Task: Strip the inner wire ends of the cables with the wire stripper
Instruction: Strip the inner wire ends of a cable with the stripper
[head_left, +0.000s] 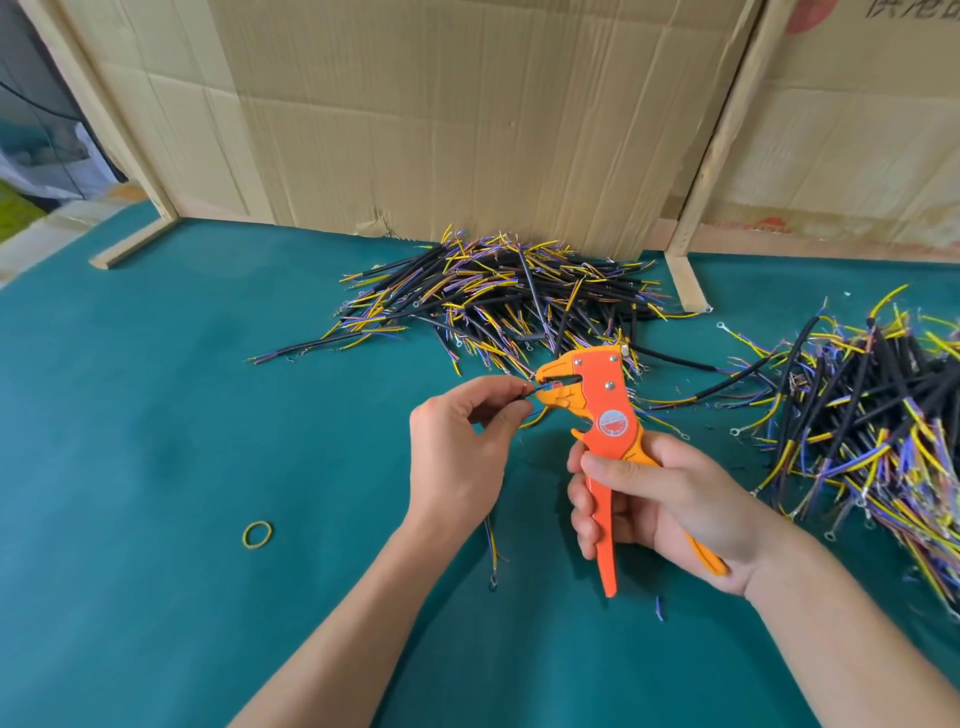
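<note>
My right hand (670, 499) grips the handles of an orange and yellow wire stripper (602, 410), jaws pointing left. My left hand (462, 447) pinches a short black cable (491, 540) near its top end, and thin inner wires from that end reach into the stripper's jaws. The cable's lower end hangs below my left hand, showing yellow and blue wires with a ring terminal. One pile of black cables (509, 301) with yellow, blue and purple wire ends lies straight ahead by the cardboard. A second pile (872, 421) lies at the right.
The green table mat (208, 415) covers the work surface. A yellow rubber band (258, 534) lies at the left front. A small blue wire scrap (659, 608) lies under the stripper. Cardboard panels (467, 114) in wooden frames stand along the back.
</note>
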